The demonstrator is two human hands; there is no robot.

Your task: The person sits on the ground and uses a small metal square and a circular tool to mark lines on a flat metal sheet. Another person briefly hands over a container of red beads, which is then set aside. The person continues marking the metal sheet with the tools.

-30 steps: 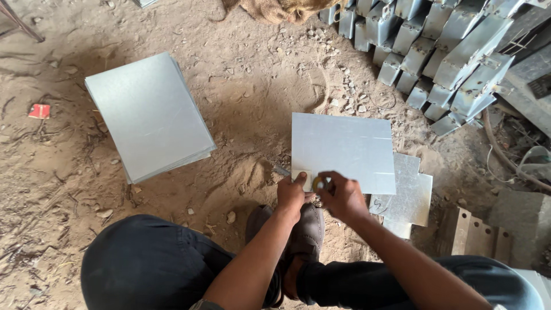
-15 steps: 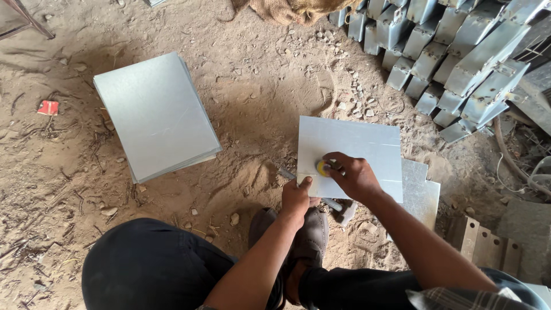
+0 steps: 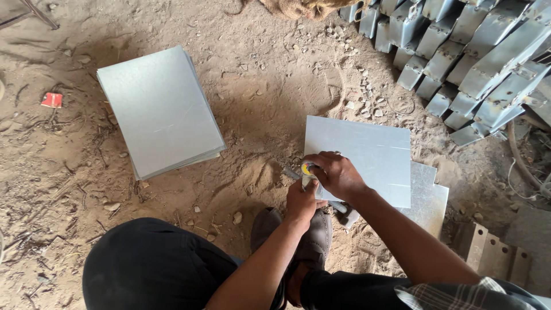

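Right hand (image 3: 338, 175) pinches a yellow tape measure (image 3: 308, 168) at the near-left corner of the metal sheet (image 3: 367, 152); left hand (image 3: 302, 201), just below, grips its blade. Measuring looks underway; no cut shows.

small yellow object (image 3: 308, 167) mostly hidden under right hand (image 3: 338, 175), folded metal channels (image 3: 476, 51) cropped by frame edge
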